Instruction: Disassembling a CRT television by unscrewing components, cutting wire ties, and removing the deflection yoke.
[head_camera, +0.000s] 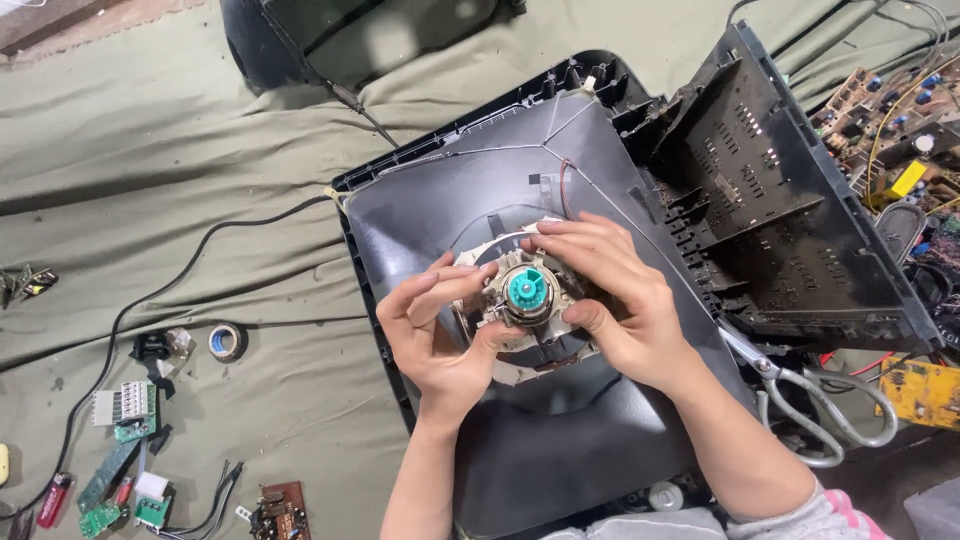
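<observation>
Two hands are clamped around the teal-capped yoke assembly (527, 292) at the picture tube's (560, 440) neck: left hand (440, 335) cupping its left edge, right hand (610, 295) gripping above. Scissors (820, 400) crowd the right; open cloth (200, 150) lies left.

Teal-capped tube neck (527, 292) upright atop grey picture tube (450, 190).

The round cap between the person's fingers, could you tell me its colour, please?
Teal cap, clearest in the head view.
</observation>
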